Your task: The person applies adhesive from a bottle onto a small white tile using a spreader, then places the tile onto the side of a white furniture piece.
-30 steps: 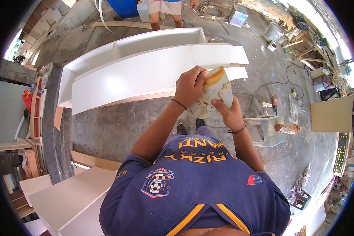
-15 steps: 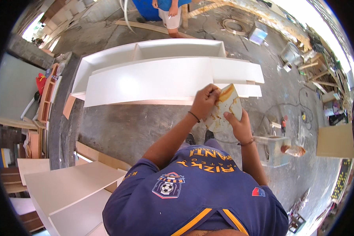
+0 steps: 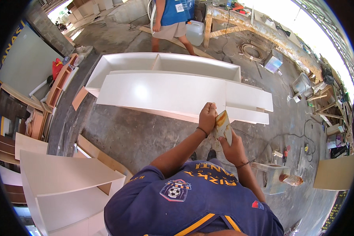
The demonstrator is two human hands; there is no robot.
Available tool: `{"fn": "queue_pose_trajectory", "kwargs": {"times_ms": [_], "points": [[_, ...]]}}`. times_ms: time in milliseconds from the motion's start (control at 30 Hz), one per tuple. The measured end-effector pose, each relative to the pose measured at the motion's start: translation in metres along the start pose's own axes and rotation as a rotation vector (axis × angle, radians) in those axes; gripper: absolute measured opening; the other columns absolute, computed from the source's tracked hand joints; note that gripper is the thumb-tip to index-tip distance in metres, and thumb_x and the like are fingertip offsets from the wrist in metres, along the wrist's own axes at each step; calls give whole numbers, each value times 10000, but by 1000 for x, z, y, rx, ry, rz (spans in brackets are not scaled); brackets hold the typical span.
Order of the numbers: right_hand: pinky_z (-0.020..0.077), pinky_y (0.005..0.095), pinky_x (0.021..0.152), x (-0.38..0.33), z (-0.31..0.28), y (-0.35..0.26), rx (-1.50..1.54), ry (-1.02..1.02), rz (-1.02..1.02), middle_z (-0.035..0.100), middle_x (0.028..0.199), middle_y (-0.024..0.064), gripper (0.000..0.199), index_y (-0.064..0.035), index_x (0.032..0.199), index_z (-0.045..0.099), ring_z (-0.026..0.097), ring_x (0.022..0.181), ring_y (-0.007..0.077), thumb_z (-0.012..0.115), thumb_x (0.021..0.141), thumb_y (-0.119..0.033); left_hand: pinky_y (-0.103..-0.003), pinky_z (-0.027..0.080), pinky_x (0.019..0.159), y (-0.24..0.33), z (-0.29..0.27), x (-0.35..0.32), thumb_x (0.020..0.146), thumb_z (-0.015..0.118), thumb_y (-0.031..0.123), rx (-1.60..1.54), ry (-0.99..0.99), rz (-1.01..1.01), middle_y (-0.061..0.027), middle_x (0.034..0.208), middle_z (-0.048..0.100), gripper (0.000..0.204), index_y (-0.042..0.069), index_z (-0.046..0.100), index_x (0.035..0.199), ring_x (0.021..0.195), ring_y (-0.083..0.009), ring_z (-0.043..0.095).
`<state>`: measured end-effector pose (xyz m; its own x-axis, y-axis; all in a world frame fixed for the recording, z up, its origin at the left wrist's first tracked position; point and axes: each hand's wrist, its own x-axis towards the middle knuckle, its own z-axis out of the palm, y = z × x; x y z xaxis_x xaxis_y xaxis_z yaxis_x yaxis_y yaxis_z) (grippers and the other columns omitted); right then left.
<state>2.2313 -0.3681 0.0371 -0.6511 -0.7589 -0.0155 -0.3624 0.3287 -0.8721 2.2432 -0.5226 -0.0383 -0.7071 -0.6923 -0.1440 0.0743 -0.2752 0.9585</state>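
Note:
My right hand (image 3: 233, 150) grips a small, pale, flat board (image 3: 224, 126) by its near end, thumb on the upper face. Brown-orange smears, like glue, mark the board, which is tilted and seen at a slant. At its upper left edge is my left hand (image 3: 207, 118), fingers closed together; whatever they pinch, if anything, is hidden. Just beyond both hands lies a long white panel (image 3: 157, 92), resting on a white cabinet carcass (image 3: 124, 63) with an open front and a divider.
A person in a blue top (image 3: 177, 15) stands beyond the cabinet. White box-like furniture (image 3: 67, 173) is at my lower left. To the right are a small glue-smeared stand (image 3: 269, 177), cables (image 3: 310, 137) and a metal bucket (image 3: 301, 83). A wooden workbench (image 3: 240, 24) stands at the back.
The stained board has turned to a steeper slant and shows less of its face. The person beyond the cabinet has shifted left. My view has moved, so the cabinet sits lower.

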Motion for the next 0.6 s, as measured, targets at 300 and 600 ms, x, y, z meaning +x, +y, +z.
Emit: {"fn": "queue_pose_trajectory", "kwargs": {"times_ms": [300, 600], "points": [[459, 257, 758, 12, -29, 18, 479, 26, 107, 630, 972, 60, 296, 39, 1093, 559, 565, 860, 110, 591, 823, -78, -190, 433, 652, 27, -5, -10, 905, 549, 160, 88, -368, 45, 38, 761, 563, 164, 7, 603, 930, 703, -39, 493], [454, 245, 738, 8, -5, 1, 296, 28, 60, 642, 923, 67, 292, 42, 1077, 562, 566, 828, 95, 596, 825, -100, -232, 399, 577, 12, 3, -6, 936, 489, 204, 255, -46, 184, -8, 678, 526, 212, 17, 558, 866, 625, -56, 440]]}}
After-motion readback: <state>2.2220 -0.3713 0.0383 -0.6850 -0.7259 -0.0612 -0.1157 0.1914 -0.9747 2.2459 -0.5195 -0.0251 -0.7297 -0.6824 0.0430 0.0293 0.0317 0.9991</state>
